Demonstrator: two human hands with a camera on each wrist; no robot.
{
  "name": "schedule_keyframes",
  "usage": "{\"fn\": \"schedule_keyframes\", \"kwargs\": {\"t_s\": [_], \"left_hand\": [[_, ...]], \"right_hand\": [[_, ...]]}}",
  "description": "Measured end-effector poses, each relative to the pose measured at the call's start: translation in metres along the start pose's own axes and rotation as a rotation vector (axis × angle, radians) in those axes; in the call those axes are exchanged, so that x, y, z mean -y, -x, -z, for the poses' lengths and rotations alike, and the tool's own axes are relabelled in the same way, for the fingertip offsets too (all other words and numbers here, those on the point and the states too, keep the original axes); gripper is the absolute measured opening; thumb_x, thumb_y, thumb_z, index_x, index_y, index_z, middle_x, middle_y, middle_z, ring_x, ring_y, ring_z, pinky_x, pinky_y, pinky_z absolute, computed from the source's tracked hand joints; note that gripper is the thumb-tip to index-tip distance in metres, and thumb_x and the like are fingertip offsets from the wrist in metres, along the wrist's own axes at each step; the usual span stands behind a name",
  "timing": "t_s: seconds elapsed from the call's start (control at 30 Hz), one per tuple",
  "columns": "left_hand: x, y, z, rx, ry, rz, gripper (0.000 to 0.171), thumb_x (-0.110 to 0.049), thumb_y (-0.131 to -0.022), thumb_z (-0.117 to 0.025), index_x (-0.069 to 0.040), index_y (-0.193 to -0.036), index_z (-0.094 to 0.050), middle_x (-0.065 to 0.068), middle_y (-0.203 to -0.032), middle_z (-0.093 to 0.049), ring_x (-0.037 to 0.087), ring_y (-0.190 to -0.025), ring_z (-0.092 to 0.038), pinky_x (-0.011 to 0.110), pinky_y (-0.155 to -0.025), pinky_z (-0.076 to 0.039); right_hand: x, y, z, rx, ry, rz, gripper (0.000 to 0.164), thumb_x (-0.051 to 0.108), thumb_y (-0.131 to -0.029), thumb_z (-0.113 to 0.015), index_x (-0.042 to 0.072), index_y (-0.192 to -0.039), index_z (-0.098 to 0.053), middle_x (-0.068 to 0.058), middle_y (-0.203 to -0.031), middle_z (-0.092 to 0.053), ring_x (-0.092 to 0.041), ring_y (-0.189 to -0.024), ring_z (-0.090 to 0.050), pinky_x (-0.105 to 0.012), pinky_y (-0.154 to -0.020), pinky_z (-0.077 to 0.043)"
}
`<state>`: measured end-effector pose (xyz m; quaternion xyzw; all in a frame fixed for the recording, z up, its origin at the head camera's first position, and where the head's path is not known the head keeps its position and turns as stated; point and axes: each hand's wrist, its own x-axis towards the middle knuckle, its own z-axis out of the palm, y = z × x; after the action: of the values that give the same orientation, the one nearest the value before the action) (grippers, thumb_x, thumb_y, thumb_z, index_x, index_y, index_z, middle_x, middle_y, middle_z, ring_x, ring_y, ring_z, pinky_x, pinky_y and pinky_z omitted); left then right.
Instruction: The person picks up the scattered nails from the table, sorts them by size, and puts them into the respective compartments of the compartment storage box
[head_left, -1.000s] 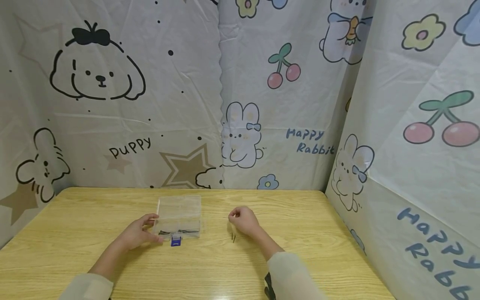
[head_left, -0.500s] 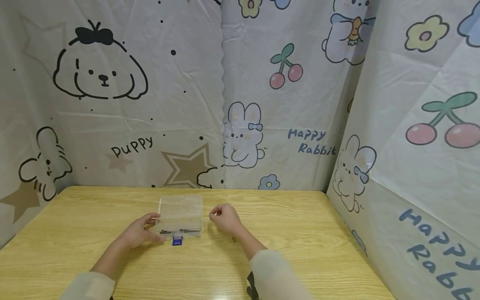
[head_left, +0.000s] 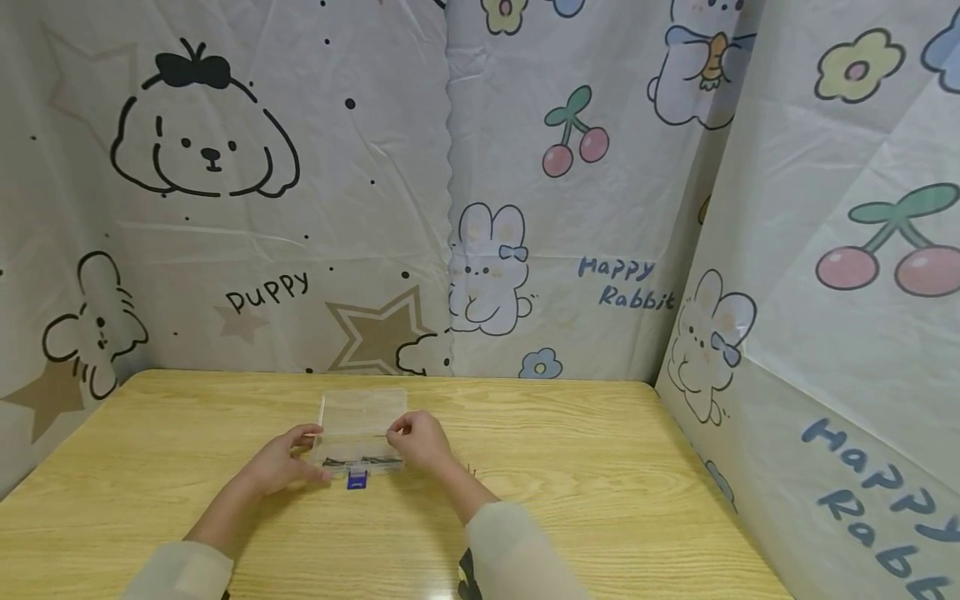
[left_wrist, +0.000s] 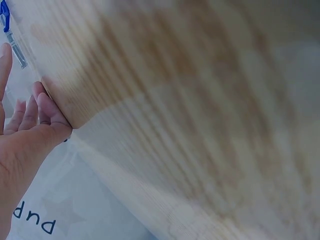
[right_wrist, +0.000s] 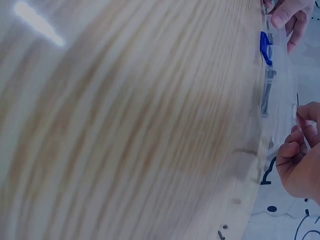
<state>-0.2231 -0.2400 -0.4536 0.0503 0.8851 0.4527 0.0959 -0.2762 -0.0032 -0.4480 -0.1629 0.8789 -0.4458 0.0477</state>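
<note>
A clear plastic box [head_left: 363,410] stands on the table with its lid raised and a blue latch [head_left: 357,480] hanging at the front. Thin dark pieces [head_left: 381,460] lie in its front part. My left hand [head_left: 279,460] holds the box by its left end, thumb at the front corner and fingers behind. Over the box's right side, my right hand [head_left: 422,442] pinches a small thin dark piece [right_wrist: 298,98] between thumb and forefinger; its kind is too small to tell. In the right wrist view the box's blue clasp [right_wrist: 265,48] faces the near side.
A few similar thin dark bits [head_left: 471,471] lie on the wooden table [head_left: 585,467], right of the box and partly behind my right forearm. Cloth curtains [head_left: 360,250] printed with cartoons hang along the table's back and right side.
My right hand has moved left from beside the loose bits to the box's right side, carrying the small piece. My left hand stays on the box.
</note>
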Motion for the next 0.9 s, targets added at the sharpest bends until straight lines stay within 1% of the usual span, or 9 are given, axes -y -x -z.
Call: {"fn": "schedule_keyframes", "kwargs": {"t_s": [0.3, 0.53, 0.63, 0.9], "left_hand": [[0.0, -0.001, -0.001, 0.006, 0.009, -0.003, 0.09, -0.027, -0.073, -0.08, 0.004, -0.141, -0.029, 0.036, -0.139, -0.034, 0.057, -0.129, -0.027, 0.063, -0.101, -0.033], [-0.001, -0.002, -0.001, 0.0, 0.015, 0.011, 0.09, -0.027, -0.073, -0.08, 0.004, -0.141, -0.029, 0.036, -0.14, -0.033, 0.057, -0.13, -0.026, 0.064, -0.102, -0.031], [-0.002, -0.001, 0.0, 0.006, 0.016, 0.009, 0.09, -0.027, -0.073, -0.08, 0.004, -0.141, -0.029, 0.037, -0.14, -0.032, 0.057, -0.13, -0.026, 0.064, -0.102, -0.031], [-0.001, -0.001, 0.001, 0.015, 0.015, 0.002, 0.09, -0.027, -0.074, -0.079, 0.004, -0.141, -0.028, 0.038, -0.141, -0.03, 0.057, -0.13, -0.025, 0.063, -0.101, -0.033]], "right_hand": [[-0.003, -0.002, -0.009, -0.004, 0.017, -0.045, 0.011, 0.016, -0.088, -0.063, 0.009, -0.084, -0.07, 0.004, -0.072, -0.054, -0.007, -0.061, -0.043, -0.019, -0.05, -0.036], [-0.005, -0.004, -0.012, -0.027, 0.027, -0.029, 0.011, 0.015, -0.087, -0.064, 0.009, -0.082, -0.07, 0.003, -0.069, -0.053, -0.008, -0.059, -0.042, -0.019, -0.048, -0.035], [-0.005, -0.003, -0.013, -0.024, 0.022, -0.043, 0.011, 0.016, -0.087, -0.064, 0.009, -0.082, -0.07, 0.004, -0.07, -0.053, -0.007, -0.06, -0.042, -0.019, -0.05, -0.035], [-0.005, -0.004, -0.014, -0.028, 0.017, -0.042, 0.011, 0.015, -0.087, -0.065, 0.008, -0.083, -0.071, 0.003, -0.07, -0.055, -0.007, -0.06, -0.044, -0.019, -0.05, -0.036]]}}
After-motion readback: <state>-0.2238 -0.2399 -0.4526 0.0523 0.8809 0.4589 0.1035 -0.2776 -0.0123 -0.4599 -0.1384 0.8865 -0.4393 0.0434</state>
